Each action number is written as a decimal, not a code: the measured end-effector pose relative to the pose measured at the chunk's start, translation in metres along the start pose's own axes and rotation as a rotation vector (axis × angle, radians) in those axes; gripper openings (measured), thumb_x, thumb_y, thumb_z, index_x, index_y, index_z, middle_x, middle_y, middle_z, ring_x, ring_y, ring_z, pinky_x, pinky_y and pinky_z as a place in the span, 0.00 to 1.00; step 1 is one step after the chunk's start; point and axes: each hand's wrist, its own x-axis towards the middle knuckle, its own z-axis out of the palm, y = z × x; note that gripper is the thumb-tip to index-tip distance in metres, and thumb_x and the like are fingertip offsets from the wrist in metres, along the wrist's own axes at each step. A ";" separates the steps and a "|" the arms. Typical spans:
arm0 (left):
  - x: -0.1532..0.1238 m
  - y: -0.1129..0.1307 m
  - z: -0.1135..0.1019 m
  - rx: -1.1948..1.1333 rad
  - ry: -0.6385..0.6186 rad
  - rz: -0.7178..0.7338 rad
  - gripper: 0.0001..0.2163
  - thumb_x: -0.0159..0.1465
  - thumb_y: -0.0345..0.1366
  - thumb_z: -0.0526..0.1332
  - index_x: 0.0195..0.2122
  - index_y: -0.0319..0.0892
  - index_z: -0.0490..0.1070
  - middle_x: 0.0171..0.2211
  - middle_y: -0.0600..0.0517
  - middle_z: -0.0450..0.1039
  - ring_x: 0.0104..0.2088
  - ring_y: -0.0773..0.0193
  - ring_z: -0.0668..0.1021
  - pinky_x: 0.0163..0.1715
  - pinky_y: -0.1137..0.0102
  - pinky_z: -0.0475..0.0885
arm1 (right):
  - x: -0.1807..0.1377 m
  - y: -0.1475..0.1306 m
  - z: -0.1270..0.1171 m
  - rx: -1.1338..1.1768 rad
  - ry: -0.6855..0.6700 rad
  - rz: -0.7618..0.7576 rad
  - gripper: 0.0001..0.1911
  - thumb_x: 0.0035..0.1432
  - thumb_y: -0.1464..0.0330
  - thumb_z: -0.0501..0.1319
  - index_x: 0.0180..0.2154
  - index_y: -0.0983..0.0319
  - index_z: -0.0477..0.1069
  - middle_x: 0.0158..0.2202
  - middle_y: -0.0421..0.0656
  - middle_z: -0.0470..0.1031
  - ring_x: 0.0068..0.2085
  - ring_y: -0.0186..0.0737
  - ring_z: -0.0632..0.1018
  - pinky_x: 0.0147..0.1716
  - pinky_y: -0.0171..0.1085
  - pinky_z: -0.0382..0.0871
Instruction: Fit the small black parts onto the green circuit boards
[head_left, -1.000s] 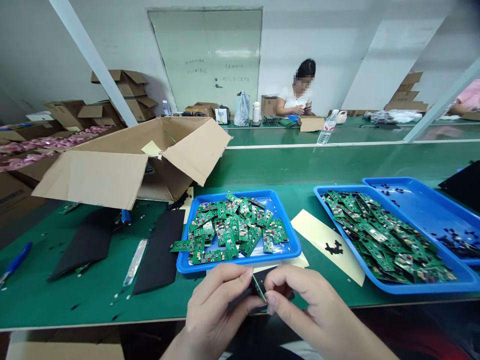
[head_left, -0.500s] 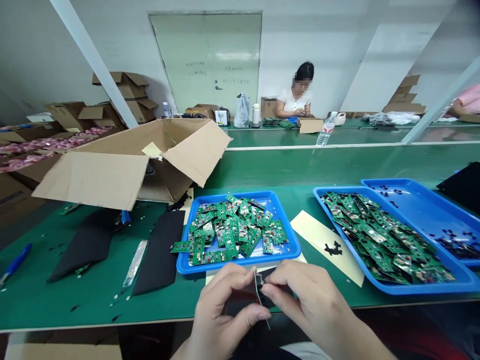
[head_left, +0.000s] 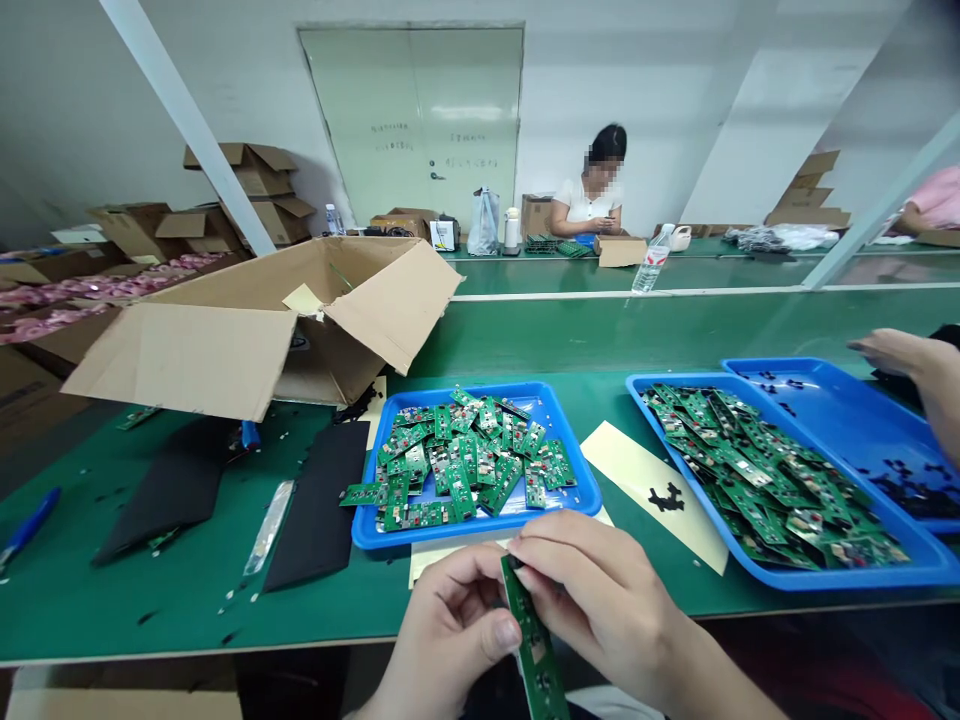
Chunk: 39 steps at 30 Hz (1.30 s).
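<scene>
Both my hands meet at the near edge of the green table. My left hand and my right hand pinch one narrow green circuit board, which stands on edge between them and tilts toward me. Just beyond my fingers sits a blue tray heaped with several small green circuit boards. A yellowish backing sheet lies between that tray and my hands.
A second blue tray of boards lies at the right, a third blue tray with black bits behind it, where another person's hand reaches in. An open cardboard box and black foam sheets are left. A person sits at the far bench.
The board has swung from a thin edge-on sliver to a tilted strip nearer me. A black piece seen under my fingers is gone from view. Another person's hand has entered at the right.
</scene>
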 end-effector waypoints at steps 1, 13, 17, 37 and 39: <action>-0.001 -0.001 0.000 -0.015 0.005 -0.022 0.13 0.45 0.43 0.75 0.29 0.43 0.81 0.24 0.54 0.75 0.26 0.69 0.72 0.28 0.79 0.69 | -0.002 0.001 0.000 0.040 0.000 0.030 0.10 0.65 0.76 0.53 0.40 0.67 0.73 0.31 0.49 0.77 0.32 0.40 0.79 0.29 0.36 0.77; -0.013 0.009 0.008 -0.051 0.059 -0.128 0.14 0.48 0.45 0.73 0.34 0.46 0.82 0.30 0.49 0.80 0.31 0.59 0.79 0.37 0.66 0.73 | -0.004 -0.001 -0.005 0.262 0.018 0.159 0.09 0.64 0.71 0.58 0.45 0.65 0.72 0.35 0.47 0.78 0.35 0.36 0.79 0.34 0.32 0.77; -0.010 0.006 0.010 -0.003 0.034 -0.119 0.13 0.50 0.45 0.72 0.35 0.45 0.82 0.33 0.49 0.80 0.35 0.57 0.79 0.36 0.68 0.73 | 0.002 -0.004 -0.007 0.119 -0.016 0.149 0.08 0.65 0.73 0.55 0.38 0.66 0.73 0.31 0.47 0.77 0.31 0.37 0.78 0.29 0.33 0.76; -0.010 0.013 0.013 0.037 0.212 -0.105 0.09 0.52 0.41 0.72 0.31 0.45 0.81 0.28 0.53 0.79 0.28 0.66 0.78 0.28 0.75 0.74 | -0.033 0.002 -0.003 0.412 -0.098 0.598 0.17 0.61 0.63 0.62 0.52 0.57 0.70 0.38 0.44 0.78 0.36 0.38 0.79 0.37 0.34 0.76; -0.010 0.011 0.013 0.065 0.232 -0.081 0.09 0.52 0.41 0.72 0.32 0.45 0.80 0.29 0.53 0.79 0.30 0.64 0.79 0.29 0.74 0.75 | -0.035 -0.002 -0.002 0.474 -0.151 0.647 0.18 0.61 0.64 0.61 0.53 0.60 0.69 0.35 0.44 0.79 0.34 0.39 0.79 0.34 0.34 0.77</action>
